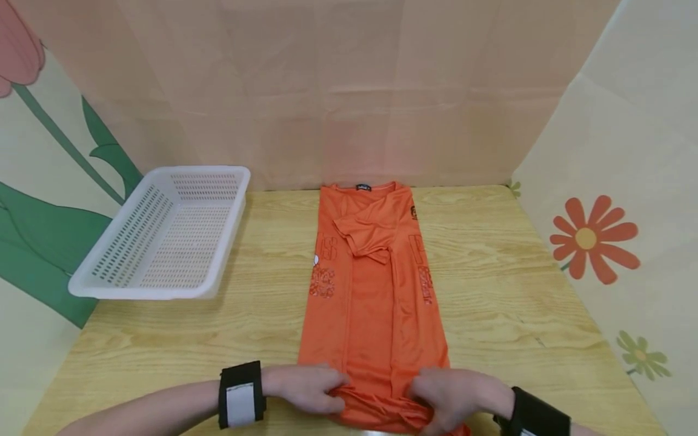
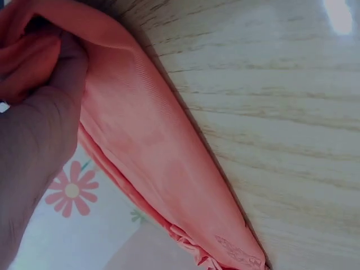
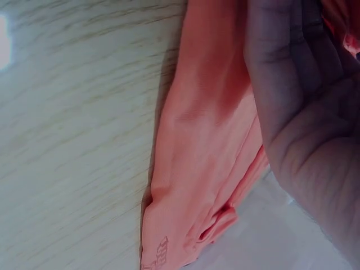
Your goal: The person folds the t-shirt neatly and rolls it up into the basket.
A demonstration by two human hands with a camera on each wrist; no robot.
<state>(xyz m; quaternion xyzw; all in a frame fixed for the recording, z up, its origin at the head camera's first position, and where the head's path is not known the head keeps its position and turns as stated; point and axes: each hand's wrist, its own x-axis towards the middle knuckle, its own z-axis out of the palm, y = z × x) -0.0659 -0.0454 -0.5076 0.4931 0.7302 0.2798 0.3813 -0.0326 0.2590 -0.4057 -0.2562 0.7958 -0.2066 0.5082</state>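
An orange T-shirt lies lengthwise on the table, its collar at the far edge and both sides folded in to a long strip. One sleeve is bent across the upper part, below the collar. At the near end, the hem is gathered up in a ruffled fold. My left hand grips the left part of that hem, its fingers tucked into the cloth in the left wrist view. My right hand holds the hem's right part, with curled fingers partly hidden by the fabric in the right wrist view.
A white plastic basket with perforated sides stands at the left rear of the wooden table. A pinkish backdrop rises behind the table, and flower-printed panels flank it.
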